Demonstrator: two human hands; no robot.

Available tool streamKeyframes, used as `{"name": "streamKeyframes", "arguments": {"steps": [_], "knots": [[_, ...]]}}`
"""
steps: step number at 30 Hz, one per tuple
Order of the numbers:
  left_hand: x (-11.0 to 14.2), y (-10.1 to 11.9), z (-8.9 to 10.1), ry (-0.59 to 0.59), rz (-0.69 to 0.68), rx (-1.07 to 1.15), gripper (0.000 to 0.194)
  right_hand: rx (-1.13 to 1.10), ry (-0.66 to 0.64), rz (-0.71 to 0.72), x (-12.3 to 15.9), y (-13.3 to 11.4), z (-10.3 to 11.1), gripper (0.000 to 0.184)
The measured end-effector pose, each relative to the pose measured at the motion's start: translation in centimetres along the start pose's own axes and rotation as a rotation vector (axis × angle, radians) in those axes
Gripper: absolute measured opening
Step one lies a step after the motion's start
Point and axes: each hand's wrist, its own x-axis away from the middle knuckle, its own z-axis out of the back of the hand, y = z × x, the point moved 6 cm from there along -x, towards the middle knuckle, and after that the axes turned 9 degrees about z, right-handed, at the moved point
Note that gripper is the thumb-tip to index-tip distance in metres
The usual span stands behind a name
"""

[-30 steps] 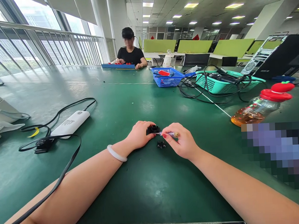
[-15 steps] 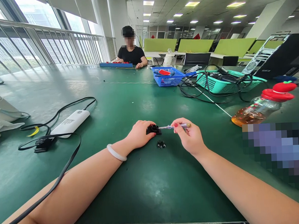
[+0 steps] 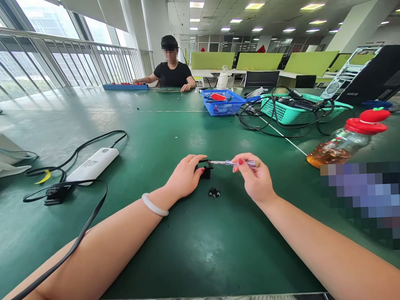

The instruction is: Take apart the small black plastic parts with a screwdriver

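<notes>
My left hand is closed around a small black block-like part on the green table, its far side partly hidden by my fingers. In my right hand a screwdriver with a clear handle is pinched between thumb and fingers. It lies nearly level, and its tip meets the upper right of the black part. Just in front of that part rests a small black piece with silver-coloured prongs, touched by neither hand.
A white power bank with black cables lies left. Beyond are a blue basket, a teal basket and tangled cables. A red-lidded jar of amber liquid stands right. Across the table sits a person with a blue tray.
The screwdriver and my right hand have risen slightly, and the tip is now higher on the black part. Across the table, the person's blue tray has shifted left.
</notes>
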Motion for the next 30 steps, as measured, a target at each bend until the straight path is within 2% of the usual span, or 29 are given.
{"name": "streamKeyframes", "arguments": {"steps": [2,4,7,10,16,18,21,24,27,30], "knots": [[-0.1,-0.5,0.4,0.055,0.058,-0.022,0.041,-0.025,0.125,0.015,-0.1,0.3,0.9,0.033],[-0.3,-1.3,0.6,0.086,0.152,-0.090,0.044,-0.004,0.177,-0.004,-0.1,0.8,1.4,0.034],[-0.3,-2.4,0.4,0.062,0.278,-0.206,0.045,0.043,0.169,-0.056,-0.2,1.8,1.6,0.036],[-0.2,-3.0,0.2,0.040,0.306,-0.285,0.040,0.067,0.146,-0.099,-0.2,2.5,1.5,0.036],[-0.2,-2.3,0.3,0.085,0.236,-0.360,0.034,0.075,0.130,-0.124,-0.2,2.7,1.3,0.037],[-0.2,-1.8,0.0,0.026,0.188,-0.290,0.035,0.079,0.133,-0.117,-0.3,2.6,1.4,0.037],[0.2,-0.8,-0.8,-0.124,0.062,-0.161,0.045,0.081,0.134,-0.111,-0.3,2.6,1.5,0.037],[0.9,0.1,-1.5,-0.245,-0.056,-0.137,0.055,0.079,0.148,-0.111,-0.3,2.8,1.6,0.038],[1.5,0.9,-1.6,-0.267,-0.122,-0.160,0.056,0.011,0.166,-0.121,-0.5,3.3,1.5,0.041],[2.1,1.8,-1.5,-0.255,-0.156,-0.162,0.058,-0.159,0.178,-0.170,-0.8,4.5,1.1,0.045]]}}
